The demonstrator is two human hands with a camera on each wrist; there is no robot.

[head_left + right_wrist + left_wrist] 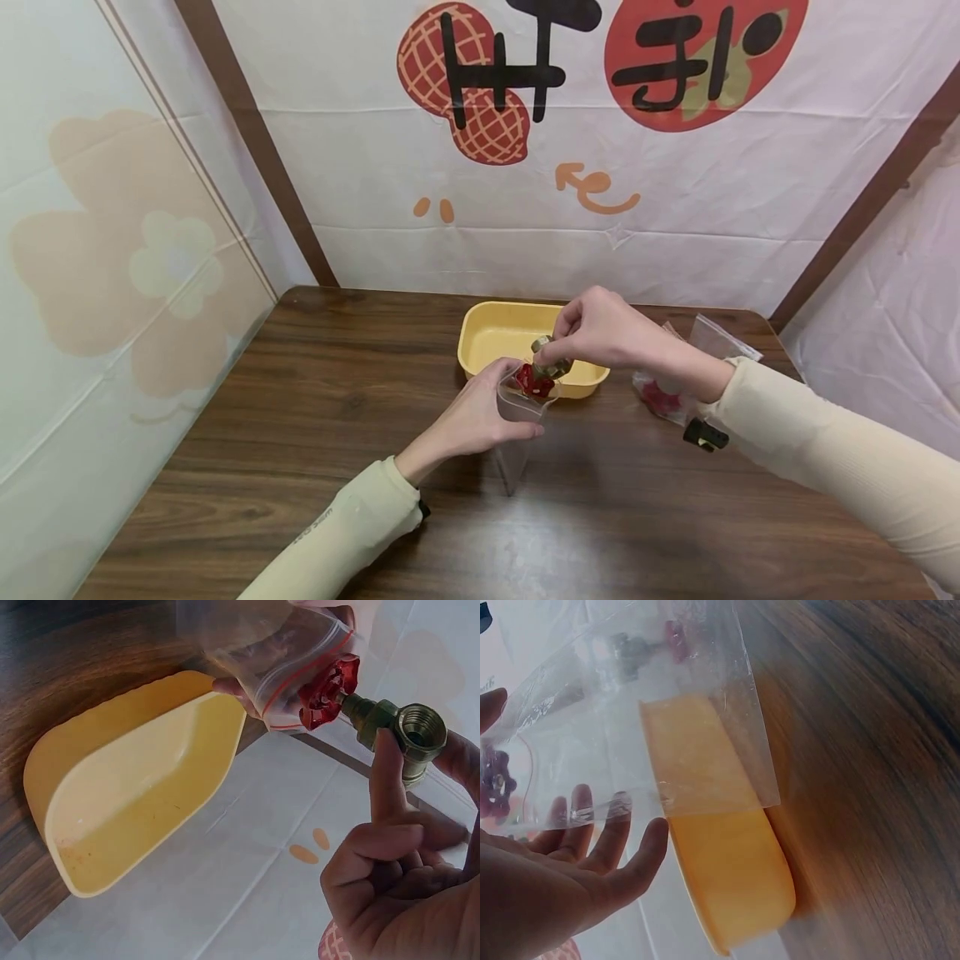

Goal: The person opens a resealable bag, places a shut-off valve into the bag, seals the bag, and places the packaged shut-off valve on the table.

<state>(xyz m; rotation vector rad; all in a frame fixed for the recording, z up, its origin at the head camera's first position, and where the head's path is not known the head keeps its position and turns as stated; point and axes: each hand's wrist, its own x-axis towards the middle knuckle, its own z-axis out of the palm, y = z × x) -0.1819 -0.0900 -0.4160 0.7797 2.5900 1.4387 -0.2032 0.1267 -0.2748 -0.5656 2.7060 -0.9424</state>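
Note:
A clear zip bag (517, 408) stands on the table with its mouth held by my left hand (476, 412), thumb and fingers on either side. Above the mouth, my right hand (607, 329) pinches a brass valve (382, 727) by its threaded body. Its red handwheel (330, 691) points down at the bag's opening, beside the red zip line. The left wrist view shows the bag (705, 757) hanging flat in front of the yellow tub, with the left hand's fingers (615, 832) spread along its edge.
Just behind the hands is a yellow tub (468, 333), its inner wall (150, 772) dotted with small specks. Farther right lies another clear bag (712, 333) with a reddish thing (663, 400) in it. Printed cloth (360, 183) walls enclose the wooden table (300, 400).

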